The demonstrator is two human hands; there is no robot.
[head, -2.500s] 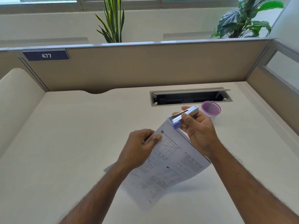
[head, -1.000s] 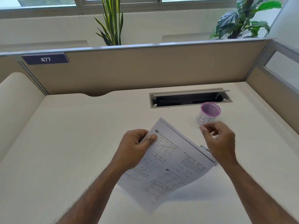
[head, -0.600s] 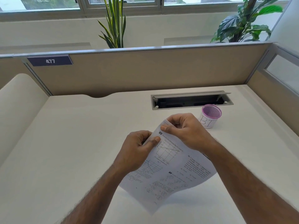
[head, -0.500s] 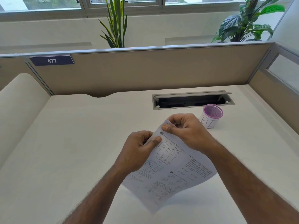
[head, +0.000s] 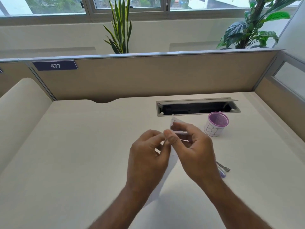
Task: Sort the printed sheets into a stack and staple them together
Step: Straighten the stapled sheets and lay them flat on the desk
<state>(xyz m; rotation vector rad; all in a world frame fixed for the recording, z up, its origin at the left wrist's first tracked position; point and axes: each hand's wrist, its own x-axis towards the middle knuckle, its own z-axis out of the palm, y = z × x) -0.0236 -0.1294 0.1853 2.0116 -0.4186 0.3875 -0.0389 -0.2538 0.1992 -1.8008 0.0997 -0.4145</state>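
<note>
I hold the printed sheets [head: 173,157] upright and almost edge-on between my two hands, above the middle of the desk. Only their white back and a bent top corner show; the print is hidden. My left hand [head: 148,156] pinches the sheets from the left. The thumb and fingers of my right hand [head: 193,151] grip the top corner from the right. The stapler [head: 222,169] lies on the desk behind my right wrist, mostly hidden, with a metal end and a purple part showing.
A purple mesh cup [head: 216,123] with a white label stands at the back right, near an open cable slot [head: 197,107] in the desk [head: 82,154]. Beige partition walls close the desk at the back and both sides.
The stapler has left my right hand and now lies on the desk. That hand took the sheets' top corner, and the sheets turned from face-up to nearly edge-on.
</note>
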